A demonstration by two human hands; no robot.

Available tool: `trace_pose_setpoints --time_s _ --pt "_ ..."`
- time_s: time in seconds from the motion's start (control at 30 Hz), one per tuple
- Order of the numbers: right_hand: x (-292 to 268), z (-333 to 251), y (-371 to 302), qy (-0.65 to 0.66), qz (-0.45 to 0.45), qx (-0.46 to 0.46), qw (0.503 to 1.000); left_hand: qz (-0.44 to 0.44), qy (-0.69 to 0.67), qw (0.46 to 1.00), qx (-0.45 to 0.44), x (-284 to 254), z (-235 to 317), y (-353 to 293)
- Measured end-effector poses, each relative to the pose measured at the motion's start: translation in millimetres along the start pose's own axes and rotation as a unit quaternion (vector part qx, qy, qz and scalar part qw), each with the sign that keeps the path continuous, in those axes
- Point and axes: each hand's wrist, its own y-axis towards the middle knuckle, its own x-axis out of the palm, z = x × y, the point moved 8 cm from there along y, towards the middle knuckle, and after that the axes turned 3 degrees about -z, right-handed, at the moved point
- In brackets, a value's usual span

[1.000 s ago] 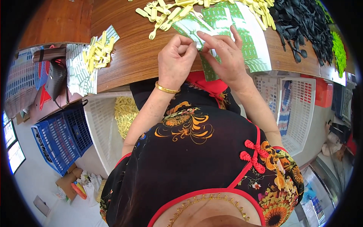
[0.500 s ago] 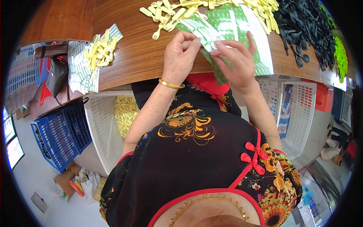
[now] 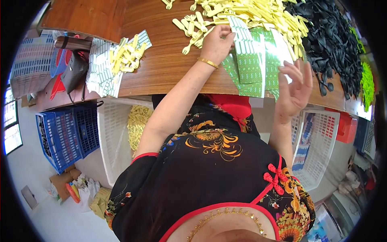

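Observation:
My left hand [image 3: 219,46] is closed, its thumb and fingertips pinching the left edge of a sheet of labels [image 3: 245,50], green with rows of pale oblong shapes. That sheet lies over more green patterned sheets [image 3: 272,52] at the table's near edge. Just right of them, my right hand [image 3: 295,86] is raised with its fingers bent and apart; nothing shows in it. Small yellow plastic forks [image 3: 191,26] are scattered beyond my left hand, and a larger heap of yellow forks [image 3: 258,13] lies behind the sheets.
Black plastic spoons [image 3: 326,44] are heaped at the right, with bright green pieces [image 3: 367,86] beyond. On the left, more yellow pieces [image 3: 128,56] rest on label sheets [image 3: 100,70] beside a dark bag [image 3: 76,70]. White crates [image 3: 318,149] and a blue crate [image 3: 66,137] stand below the table.
My right hand has drawn away from the sheet toward the right and nearer me. My left hand has moved right and farther off, and the label sheet now stands straighter under it.

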Motion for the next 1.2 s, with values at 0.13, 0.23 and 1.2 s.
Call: trace_pose_setpoints --time_s 0.13,0.23,1.2 --pt "10.8 10.6 -7.1 0.016 -0.038 0.059 0.997 0.073 0.252 0.962 0.079 -44.3 20.9 -7.3" --pt "17.4 10.5 -9.3 0.008 -0.049 0.059 0.997 0.19 0.489 0.832 0.182 -75.6 33.1 -2.4" --pt "100.1 37.5 -0.4 0.296 -0.043 0.243 0.923 -0.093 -0.32 0.943 -0.013 -34.0 44.6 -123.8"
